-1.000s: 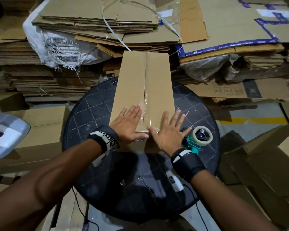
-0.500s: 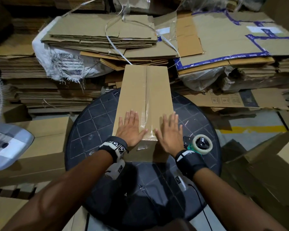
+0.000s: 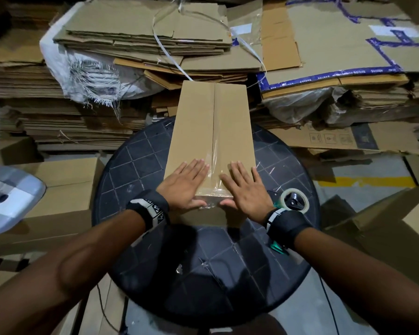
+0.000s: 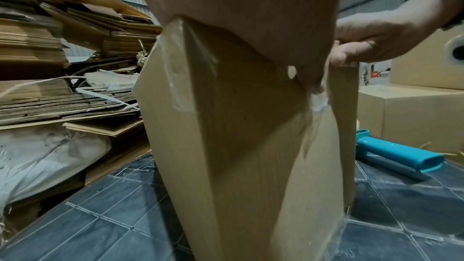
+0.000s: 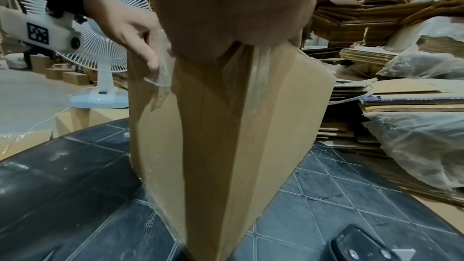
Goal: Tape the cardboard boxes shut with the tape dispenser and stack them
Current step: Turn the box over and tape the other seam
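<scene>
A long cardboard box (image 3: pixel 211 126) lies on the round black table (image 3: pixel 136 165), its flaps closed, with clear tape (image 3: pixel 214 165) along the middle seam and folded over the near end. My left hand (image 3: pixel 184 183) lies flat on the box top left of the seam, thumb pressing the tape end on the near face. My right hand (image 3: pixel 246 184) lies flat to the right of the seam, its thumb also on the near edge. The box (image 4: pixel 251 146) fills the left wrist view and the box (image 5: pixel 226 126) fills the right wrist view. The teal tape dispenser (image 3: pixel 294 201) lies on the table right of my right wrist.
Stacks of flattened cardboard (image 3: pixel 143 44) and plastic sacks (image 3: pixel 90 76) crowd behind the table. Closed boxes (image 3: pixel 65 189) stand at the left beside a white fan (image 5: pixel 100 51). More boxes (image 3: pixel 402 228) stand at the right. A yellow floor line (image 3: pixel 363 181) runs beyond the table.
Both hands slid a little toward me along the box top and drew their fingers together; thumbs now press the tape end over the near edge. The box and dispenser stayed put.
</scene>
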Demonstrator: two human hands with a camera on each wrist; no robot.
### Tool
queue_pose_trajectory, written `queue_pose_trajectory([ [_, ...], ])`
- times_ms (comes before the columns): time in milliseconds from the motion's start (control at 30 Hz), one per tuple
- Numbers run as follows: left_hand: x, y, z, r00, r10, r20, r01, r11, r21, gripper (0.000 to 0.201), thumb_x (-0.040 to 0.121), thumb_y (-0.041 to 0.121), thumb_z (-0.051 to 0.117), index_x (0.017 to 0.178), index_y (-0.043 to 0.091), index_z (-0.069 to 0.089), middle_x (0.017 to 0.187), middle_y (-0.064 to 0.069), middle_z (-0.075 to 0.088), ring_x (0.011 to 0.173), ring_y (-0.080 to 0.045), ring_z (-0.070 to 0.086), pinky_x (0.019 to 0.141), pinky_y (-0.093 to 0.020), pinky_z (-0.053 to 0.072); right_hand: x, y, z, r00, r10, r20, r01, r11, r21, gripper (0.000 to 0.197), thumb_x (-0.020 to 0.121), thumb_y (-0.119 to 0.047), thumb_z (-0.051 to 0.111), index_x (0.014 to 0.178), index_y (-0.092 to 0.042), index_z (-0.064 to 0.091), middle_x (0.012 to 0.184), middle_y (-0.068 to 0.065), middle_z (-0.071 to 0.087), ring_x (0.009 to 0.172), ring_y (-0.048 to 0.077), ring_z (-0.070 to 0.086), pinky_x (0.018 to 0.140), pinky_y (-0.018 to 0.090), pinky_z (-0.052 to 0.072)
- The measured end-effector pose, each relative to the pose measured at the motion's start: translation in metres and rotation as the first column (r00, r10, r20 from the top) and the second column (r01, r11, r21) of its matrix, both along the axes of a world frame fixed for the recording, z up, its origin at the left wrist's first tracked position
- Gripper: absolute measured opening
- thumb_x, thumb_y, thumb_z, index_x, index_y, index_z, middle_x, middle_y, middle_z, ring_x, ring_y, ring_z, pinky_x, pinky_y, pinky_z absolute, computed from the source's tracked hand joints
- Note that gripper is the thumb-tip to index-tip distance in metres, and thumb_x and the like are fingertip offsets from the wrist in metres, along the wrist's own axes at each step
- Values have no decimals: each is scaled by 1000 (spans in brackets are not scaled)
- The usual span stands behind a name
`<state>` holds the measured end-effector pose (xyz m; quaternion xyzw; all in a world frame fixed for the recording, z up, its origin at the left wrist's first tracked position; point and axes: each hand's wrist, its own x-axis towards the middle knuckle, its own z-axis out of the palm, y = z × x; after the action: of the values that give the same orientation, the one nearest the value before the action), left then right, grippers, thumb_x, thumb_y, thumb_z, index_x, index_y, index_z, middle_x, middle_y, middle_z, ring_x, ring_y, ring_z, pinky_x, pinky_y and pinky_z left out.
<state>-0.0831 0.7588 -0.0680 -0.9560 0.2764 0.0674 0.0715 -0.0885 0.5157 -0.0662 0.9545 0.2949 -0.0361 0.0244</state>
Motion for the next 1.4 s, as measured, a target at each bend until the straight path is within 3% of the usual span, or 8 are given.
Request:
queue_pose_trajectory([
  [267, -1, -1, 0, 998, 65, -1, -65, 998, -3, 127, 74, 91, 43, 158, 13, -13, 167, -12, -10, 154, -27, -7, 125, -46, 1, -1, 2, -4, 997, -78, -9, 77, 997, -15, 101, 81, -89, 15, 151, -19, 34, 162, 23, 22, 151, 42, 17, 111, 73, 23],
  [433, -3, 15, 4, 989, 146, -19, -147, 972, -184, 102, 82, 88, 7, 160, 23, 0, 168, -7, -1, 155, -23, -2, 123, -55, -2, -9, -1, -3, 971, -239, -22, 235, 926, 295, 94, 85, -85, 21, 154, -23, 27, 166, 15, 3, 154, 32, 0, 120, 58, 5],
  [600, -13, 18, -12, 910, 415, -19, -334, 704, -626, 67, 100, 49, 37, 156, 12, 31, 167, -13, 9, 154, -28, 12, 124, -46, 13, -27, 8, -28, 752, -542, -375, 548, 199, 813, 55, 99, -40, 49, 145, -11, 41, 149, 15, 47, 138, 29, 45, 112, 33, 36],
  [700, -15, 15, -9, 728, 561, -394, -594, 230, -771, 82, 97, 30, 63, 160, 16, 12, 168, -8, 3, 153, -26, 14, 123, -42, 17, -28, 21, -25, 617, -554, -559, 634, -71, 770, 49, 101, -23, 56, 145, -10, 39, 141, 13, 55, 127, 28, 55, 100, 25, 38],
  [833, -8, 25, -20, 536, 375, -756, -757, -183, -627, 97, 86, 42, 77, 159, 17, 18, 158, -3, 37, 143, -23, 39, 120, -44, 29, -29, 13, -15, 564, -554, -612, 751, 37, 659, 46, 104, -38, 49, 139, -9, 43, 132, 17, 61, 119, 34, 58, 89, 27, 38],
  [1000, -42, 14, -6, 575, 266, -774, -716, -295, -633, 36, 96, 17, 65, 130, 9, 58, 126, -11, 67, 113, -26, 65, 103, -42, 49, -35, -4, -5, 512, -494, -702, 855, 216, 472, 69, 100, -59, 39, 139, -2, 42, 137, 23, 55, 123, 41, 54, 101, 43, 46],
  [1200, -124, -15, -14, 562, 307, -768, -624, -451, -637, 39, 95, 17, 66, 132, 11, 58, 125, -6, 69, 116, -23, 65, 107, -44, 47, -50, -25, 2, 459, -320, -829, 887, 212, 410, 91, 60, -69, 61, 123, -4, 55, 125, 16, 65, 112, 37, 63, 98, 52, 52],
  [1400, -183, -40, -55, 511, 450, -732, -546, -488, -681, 81, 74, 50, 69, 142, 15, 47, 134, 1, 63, 124, -20, 58, 112, -46, 41, -78, -35, 20, 489, -222, -844, 864, 256, 433, 20, 88, -24, 68, 80, -13, 52, 108, 16, 67, 106, 37, 64, 95, 57, 53],
])
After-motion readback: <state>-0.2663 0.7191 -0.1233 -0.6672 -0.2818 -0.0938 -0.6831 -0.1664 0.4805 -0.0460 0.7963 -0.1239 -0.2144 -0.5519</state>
